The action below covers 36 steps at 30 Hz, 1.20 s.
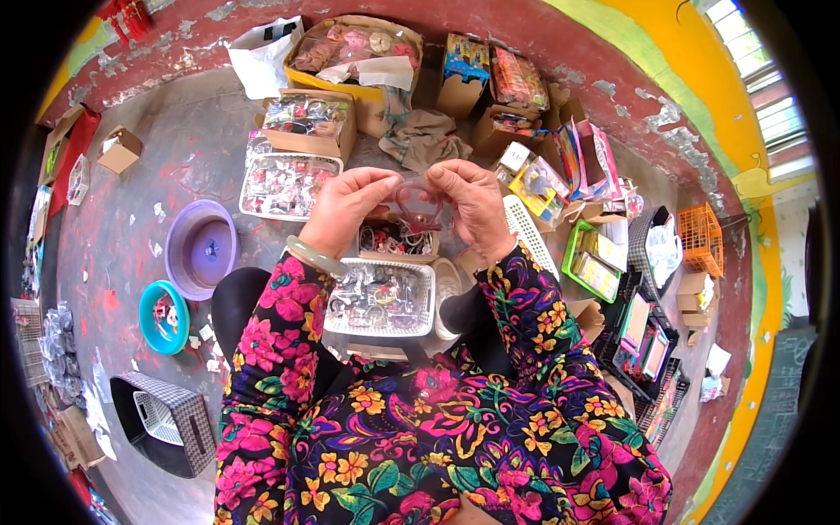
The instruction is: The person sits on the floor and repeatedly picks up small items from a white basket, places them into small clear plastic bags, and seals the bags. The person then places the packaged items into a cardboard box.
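Observation:
In front of my chest, a thin mauve loop (418, 203), which looks like a hair tie, is stretched between my two hands. My left hand (350, 207) pinches its left side between thumb and fingertips; a pale bangle circles that wrist. On the other side, my right hand (473, 203) pinches with thumb and forefinger. What looks like clear film shows around the loop, though its edges are hard to make out. Below it stands a small cardboard box (398, 256) of dark and reddish bands. Nearer to me, a white plastic basket (380, 331) holds many small clear packets.
Another white basket (291, 215) of packets lies ahead left, before an open carton (302, 143). Purple (179, 284) and teal (164, 349) basins sit left. At right are a green tray (573, 262), a black crate (654, 385) and an orange crate (700, 241).

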Each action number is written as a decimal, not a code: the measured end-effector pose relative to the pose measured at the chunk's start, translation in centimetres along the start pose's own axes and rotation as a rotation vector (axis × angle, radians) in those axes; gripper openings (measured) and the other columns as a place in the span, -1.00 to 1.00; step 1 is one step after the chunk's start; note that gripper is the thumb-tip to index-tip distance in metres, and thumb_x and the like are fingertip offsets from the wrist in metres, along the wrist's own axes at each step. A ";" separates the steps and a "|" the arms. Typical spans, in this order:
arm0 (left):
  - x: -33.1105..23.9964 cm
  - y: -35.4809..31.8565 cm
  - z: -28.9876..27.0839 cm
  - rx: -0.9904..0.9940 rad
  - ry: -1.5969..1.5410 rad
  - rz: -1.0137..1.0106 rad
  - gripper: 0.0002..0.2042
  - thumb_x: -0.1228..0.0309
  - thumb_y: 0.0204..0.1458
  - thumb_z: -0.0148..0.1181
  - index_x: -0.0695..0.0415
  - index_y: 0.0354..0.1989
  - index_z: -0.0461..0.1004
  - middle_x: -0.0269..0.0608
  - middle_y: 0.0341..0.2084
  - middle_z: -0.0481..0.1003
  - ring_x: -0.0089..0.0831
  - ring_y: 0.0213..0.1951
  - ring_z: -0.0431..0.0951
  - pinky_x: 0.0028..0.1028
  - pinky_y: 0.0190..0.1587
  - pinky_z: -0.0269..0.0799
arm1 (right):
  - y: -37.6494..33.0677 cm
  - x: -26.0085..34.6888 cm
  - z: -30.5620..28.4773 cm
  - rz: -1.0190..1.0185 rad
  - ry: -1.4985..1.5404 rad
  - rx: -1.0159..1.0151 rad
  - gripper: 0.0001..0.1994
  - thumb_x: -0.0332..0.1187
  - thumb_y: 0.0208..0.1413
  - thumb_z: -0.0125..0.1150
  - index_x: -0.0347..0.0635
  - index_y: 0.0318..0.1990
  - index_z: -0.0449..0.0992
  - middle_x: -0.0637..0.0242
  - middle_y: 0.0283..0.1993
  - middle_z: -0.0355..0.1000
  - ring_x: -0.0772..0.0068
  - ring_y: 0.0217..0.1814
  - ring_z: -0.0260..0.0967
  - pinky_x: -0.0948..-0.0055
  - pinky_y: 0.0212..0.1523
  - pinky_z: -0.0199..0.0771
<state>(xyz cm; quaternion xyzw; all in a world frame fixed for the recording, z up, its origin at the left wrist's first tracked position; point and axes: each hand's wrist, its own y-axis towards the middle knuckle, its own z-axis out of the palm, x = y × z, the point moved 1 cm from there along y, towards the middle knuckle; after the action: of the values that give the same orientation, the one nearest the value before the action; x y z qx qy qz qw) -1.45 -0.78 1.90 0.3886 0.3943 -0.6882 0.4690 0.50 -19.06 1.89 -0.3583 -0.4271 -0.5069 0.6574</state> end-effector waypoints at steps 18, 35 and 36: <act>2.4 0.9 -0.5 -0.026 -0.230 -0.177 -0.90 0.40 0.02 0.13 0.14 -0.34 0.47 -0.38 -0.52 0.50 -0.66 -0.45 0.49 -0.72 -0.51 0.27 | 0.9 -0.4 -0.7 0.207 -0.072 -0.175 -0.77 -0.21 0.05 0.16 -0.19 -0.32 0.48 0.41 -0.42 0.42 0.58 -0.33 0.36 0.59 -0.35 0.30; 2.2 0.8 -0.3 -0.023 -0.154 -0.192 -0.90 0.49 -0.01 0.14 0.19 -0.31 0.41 -0.31 -0.45 0.50 -0.54 -0.39 0.54 -0.67 -0.38 0.46 | 0.2 -1.7 0.4 0.185 -0.161 -0.029 -0.83 -0.32 0.01 0.21 -0.26 -0.36 0.50 0.40 -0.44 0.43 0.68 -0.43 0.30 0.67 -0.42 0.29; 2.3 0.9 -0.3 -0.026 -0.144 -0.184 -0.90 0.50 -0.01 0.14 0.19 -0.32 0.41 -0.31 -0.45 0.50 -0.54 -0.40 0.54 -0.67 -0.38 0.46 | 0.2 -1.5 0.5 0.201 -0.172 -0.012 -0.83 -0.32 0.01 0.21 -0.24 -0.35 0.50 0.41 -0.43 0.43 0.69 -0.42 0.31 0.67 -0.40 0.28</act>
<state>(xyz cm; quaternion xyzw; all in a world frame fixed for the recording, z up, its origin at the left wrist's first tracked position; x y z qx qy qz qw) -1.16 -1.47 -0.43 0.2940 0.4025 -0.7494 0.4359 0.45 -17.97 0.70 -0.4455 -0.4406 -0.4085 0.6637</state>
